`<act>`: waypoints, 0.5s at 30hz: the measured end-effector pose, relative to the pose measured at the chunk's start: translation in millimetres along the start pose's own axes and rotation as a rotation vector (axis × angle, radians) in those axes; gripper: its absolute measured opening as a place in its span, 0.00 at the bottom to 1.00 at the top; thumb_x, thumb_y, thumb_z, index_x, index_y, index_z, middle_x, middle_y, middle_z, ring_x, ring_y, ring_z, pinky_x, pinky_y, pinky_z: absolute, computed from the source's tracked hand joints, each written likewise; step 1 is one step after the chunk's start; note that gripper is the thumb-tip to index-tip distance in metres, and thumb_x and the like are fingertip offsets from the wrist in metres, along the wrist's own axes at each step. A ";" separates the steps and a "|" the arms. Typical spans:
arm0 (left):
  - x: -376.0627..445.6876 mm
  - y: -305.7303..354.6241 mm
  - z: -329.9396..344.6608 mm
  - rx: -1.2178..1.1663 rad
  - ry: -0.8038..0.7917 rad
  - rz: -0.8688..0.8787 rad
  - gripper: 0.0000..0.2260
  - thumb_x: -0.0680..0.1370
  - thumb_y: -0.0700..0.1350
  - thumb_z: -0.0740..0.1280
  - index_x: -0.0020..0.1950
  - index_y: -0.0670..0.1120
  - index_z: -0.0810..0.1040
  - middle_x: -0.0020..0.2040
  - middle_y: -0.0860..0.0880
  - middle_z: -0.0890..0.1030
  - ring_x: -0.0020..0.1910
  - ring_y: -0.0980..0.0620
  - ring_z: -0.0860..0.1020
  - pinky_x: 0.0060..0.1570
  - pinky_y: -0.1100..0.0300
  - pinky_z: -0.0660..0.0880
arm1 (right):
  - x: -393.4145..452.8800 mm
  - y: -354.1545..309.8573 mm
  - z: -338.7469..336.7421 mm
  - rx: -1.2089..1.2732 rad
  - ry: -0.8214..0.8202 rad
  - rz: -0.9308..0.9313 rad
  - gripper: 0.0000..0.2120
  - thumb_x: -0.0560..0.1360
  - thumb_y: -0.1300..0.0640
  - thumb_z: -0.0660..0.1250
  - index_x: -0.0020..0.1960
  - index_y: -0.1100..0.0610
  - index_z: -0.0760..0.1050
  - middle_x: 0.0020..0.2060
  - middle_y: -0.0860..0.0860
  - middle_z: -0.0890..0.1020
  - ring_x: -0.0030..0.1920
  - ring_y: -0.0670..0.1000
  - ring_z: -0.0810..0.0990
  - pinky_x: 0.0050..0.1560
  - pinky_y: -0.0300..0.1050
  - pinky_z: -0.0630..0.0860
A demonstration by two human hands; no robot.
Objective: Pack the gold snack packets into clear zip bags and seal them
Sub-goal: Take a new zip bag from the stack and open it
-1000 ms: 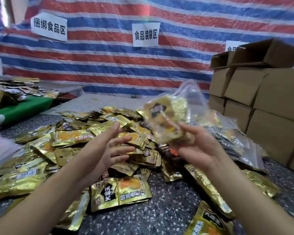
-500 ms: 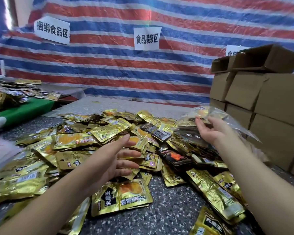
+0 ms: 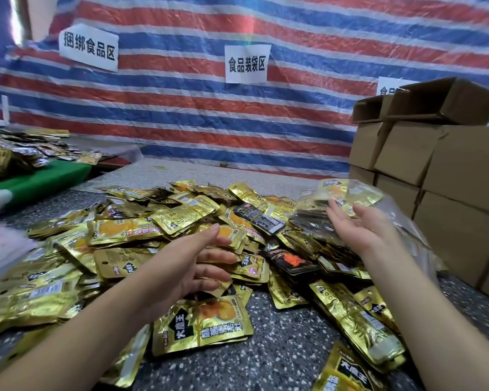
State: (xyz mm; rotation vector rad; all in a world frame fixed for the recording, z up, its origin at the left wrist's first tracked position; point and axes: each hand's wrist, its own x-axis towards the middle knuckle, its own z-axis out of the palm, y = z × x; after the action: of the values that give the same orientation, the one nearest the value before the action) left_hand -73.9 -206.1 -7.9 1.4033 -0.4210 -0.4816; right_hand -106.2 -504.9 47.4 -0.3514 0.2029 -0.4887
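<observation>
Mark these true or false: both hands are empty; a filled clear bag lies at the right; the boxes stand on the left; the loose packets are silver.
1. Both the left hand and the right hand hold nothing, fingers relaxed. True.
2. A filled clear bag lies just beyond the right hand. True.
3. The cardboard boxes stand on the left. False: they are stacked on the right.
4. The loose packets are silver. False: gold.

Stacked cardboard boxes (image 3: 446,176) wall the right; bare speckled floor (image 3: 280,351) lies open ahead.
</observation>
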 end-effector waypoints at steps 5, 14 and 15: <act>1.3 -2.3 -1.5 0.003 -0.003 0.001 0.27 0.69 0.62 0.64 0.60 0.44 0.78 0.45 0.47 0.85 0.36 0.51 0.82 0.37 0.58 0.77 | -12.7 2.4 -7.5 -0.223 -0.031 0.043 0.24 0.85 0.59 0.53 0.76 0.70 0.52 0.60 0.68 0.75 0.67 0.60 0.75 0.71 0.53 0.69; 5.9 -5.5 -3.6 0.039 0.039 0.037 0.26 0.68 0.63 0.67 0.55 0.44 0.80 0.44 0.46 0.86 0.35 0.50 0.82 0.32 0.60 0.78 | -26.7 -1.7 -7.2 -0.604 0.000 0.012 0.08 0.83 0.58 0.59 0.52 0.61 0.75 0.44 0.55 0.81 0.47 0.52 0.81 0.45 0.46 0.78; 5.8 -5.5 -3.8 0.047 0.047 0.045 0.25 0.69 0.62 0.66 0.54 0.44 0.81 0.44 0.46 0.86 0.35 0.50 0.82 0.32 0.60 0.77 | -28.0 -1.8 -8.7 -0.639 -0.001 0.008 0.08 0.83 0.59 0.59 0.50 0.61 0.75 0.41 0.54 0.81 0.45 0.52 0.80 0.44 0.44 0.77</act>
State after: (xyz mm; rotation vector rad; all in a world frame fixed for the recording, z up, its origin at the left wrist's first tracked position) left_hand -67.4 -206.7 -13.8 1.4451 -0.4276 -0.4037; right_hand -133.5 -495.1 43.0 -0.9738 0.3585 -0.4069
